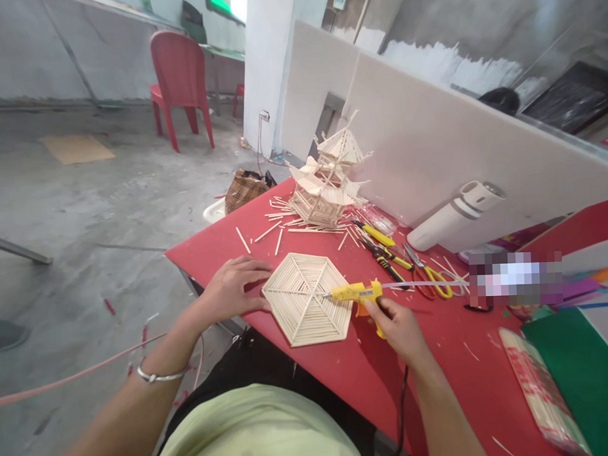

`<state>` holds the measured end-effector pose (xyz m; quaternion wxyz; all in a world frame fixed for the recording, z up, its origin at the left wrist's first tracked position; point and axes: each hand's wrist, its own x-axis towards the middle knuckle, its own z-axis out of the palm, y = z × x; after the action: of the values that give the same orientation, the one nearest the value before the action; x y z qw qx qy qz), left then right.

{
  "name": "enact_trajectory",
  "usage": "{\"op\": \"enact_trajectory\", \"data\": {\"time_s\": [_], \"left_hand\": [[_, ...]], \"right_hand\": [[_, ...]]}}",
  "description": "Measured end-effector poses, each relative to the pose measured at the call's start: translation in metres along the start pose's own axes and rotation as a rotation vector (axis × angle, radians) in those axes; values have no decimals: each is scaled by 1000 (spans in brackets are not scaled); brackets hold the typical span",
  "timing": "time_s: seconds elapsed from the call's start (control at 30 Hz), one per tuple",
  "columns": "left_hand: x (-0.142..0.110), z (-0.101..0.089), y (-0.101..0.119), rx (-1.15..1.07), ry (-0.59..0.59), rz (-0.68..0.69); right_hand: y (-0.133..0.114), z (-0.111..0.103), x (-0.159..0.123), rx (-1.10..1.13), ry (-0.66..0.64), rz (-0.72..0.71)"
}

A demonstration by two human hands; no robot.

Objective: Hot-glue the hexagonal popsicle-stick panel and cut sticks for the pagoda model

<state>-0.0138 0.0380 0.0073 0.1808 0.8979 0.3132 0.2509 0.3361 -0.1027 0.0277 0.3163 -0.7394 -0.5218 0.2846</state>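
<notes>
While the right hand [398,326] grips a glue gun [356,292], the left hand [233,287] — unclenched — touches a stick panel [310,321].

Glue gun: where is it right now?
Just right of centre in the head view, the yellow glue gun is in the right hand, its nozzle near the middle of the hexagonal stick panel.

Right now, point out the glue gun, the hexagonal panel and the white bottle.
Glue gun [357,292]: head view, yellow body.
Hexagonal panel [305,304]: head view, stick surface.
White bottle [444,223]: head view, cylindrical side.
</notes>
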Motion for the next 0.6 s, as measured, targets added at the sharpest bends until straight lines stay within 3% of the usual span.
{"op": "enact_trajectory", "data": {"time_s": [0.3,0.6], "left_hand": [[0,0,0,-6,7,2],[1,0,1,-17,5,-5]], "right_hand": [[-4,-3,-10,24,-21,31],[-22,17,-20,28,-120,-30]]}}
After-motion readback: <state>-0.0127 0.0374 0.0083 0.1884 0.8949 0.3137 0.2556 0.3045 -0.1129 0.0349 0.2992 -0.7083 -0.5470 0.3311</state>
